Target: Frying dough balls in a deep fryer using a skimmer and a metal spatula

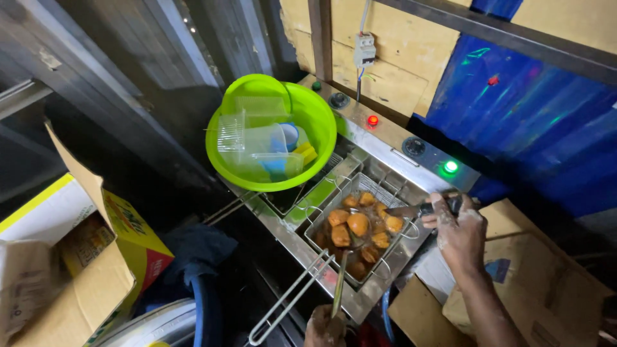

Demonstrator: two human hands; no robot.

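Golden-brown fried dough pieces [357, 226] sit in the wire mesh fry basket [379, 193] inside the stainless steel fryer [379, 283]. Right hand [457, 232] is closed around a black-handled knife [418, 209], blade over the basket's far edge. Left hand [324, 328] grips a thin metal skewer [340, 286] poking in from the near side. I'd nudge pieces gently, one at a time, keeping knuckles high off the oil and turning, not stabbing.
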